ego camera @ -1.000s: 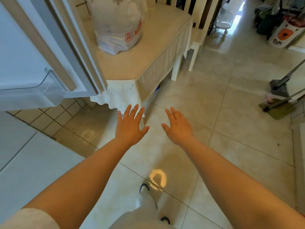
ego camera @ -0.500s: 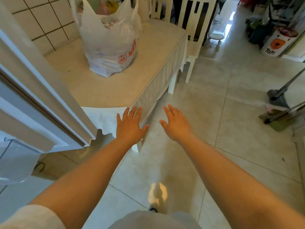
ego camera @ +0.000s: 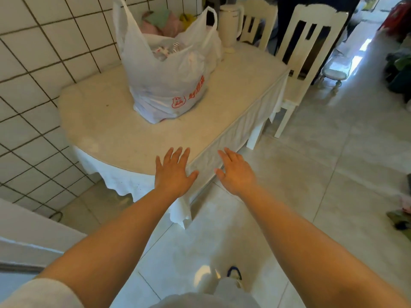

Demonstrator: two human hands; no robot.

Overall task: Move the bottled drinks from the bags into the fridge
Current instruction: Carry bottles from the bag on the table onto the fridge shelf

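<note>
A white plastic bag (ego camera: 169, 85) with red print stands on the cream table (ego camera: 106, 130), its handles up and its mouth open. Clear bottle tops (ego camera: 165, 50) show inside it. My left hand (ego camera: 173, 172) hovers with straight fingers over the table's near edge, holding nothing. My right hand (ego camera: 236, 172) is beside it, fingers straight and spread, in front of the tablecloth's hanging side, also empty. Both hands are well short of the bag. The white fridge door's edge (ego camera: 26, 238) shows at the lower left; the fridge's inside is out of view.
A white kettle (ego camera: 230, 23) stands behind the bag. Two white chairs (ego camera: 309, 47) are at the table's far side. A tiled wall (ego camera: 33, 74) lies left. Coloured cloths (ego camera: 164, 21) lie behind the bag. Clutter sits at the floor's right edge (ego camera: 400, 218).
The view has swung away from the fridge door toward the table. The bag and table are closer and fuller in view. Both hands stay empty with straight fingers, now over the table's near edge.
</note>
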